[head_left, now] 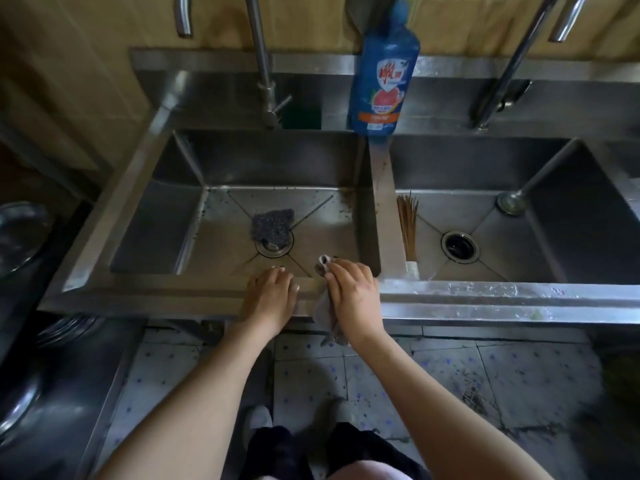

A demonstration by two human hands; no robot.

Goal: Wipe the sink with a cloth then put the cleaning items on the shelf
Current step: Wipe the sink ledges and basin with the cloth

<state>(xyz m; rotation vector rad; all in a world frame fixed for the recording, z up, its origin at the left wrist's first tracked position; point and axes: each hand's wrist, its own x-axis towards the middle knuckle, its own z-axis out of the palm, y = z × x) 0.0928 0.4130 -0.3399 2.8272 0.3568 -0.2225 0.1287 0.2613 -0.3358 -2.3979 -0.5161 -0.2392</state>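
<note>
A steel double sink stands in front of me. My right hand (351, 294) grips a grey cloth (325, 315) on the front rim (173, 294) of the left basin; one end of the cloth pokes out above my fingers and the rest hangs down over the rim. My left hand (270, 296) rests flat on the same rim just to the left, fingers straight over the inner edge. A dark scouring pad (272, 225) lies on the left basin's floor, partly over the drain. A blue detergent bottle (382, 77) stands upright on the back ledge between the basins.
A tall faucet (261, 60) rises behind the left basin and another (509, 67) behind the right. The right basin holds a bundle of thin sticks (408, 223) against its left wall and an open drain (460, 246). Metal bowls (20, 233) sit at left.
</note>
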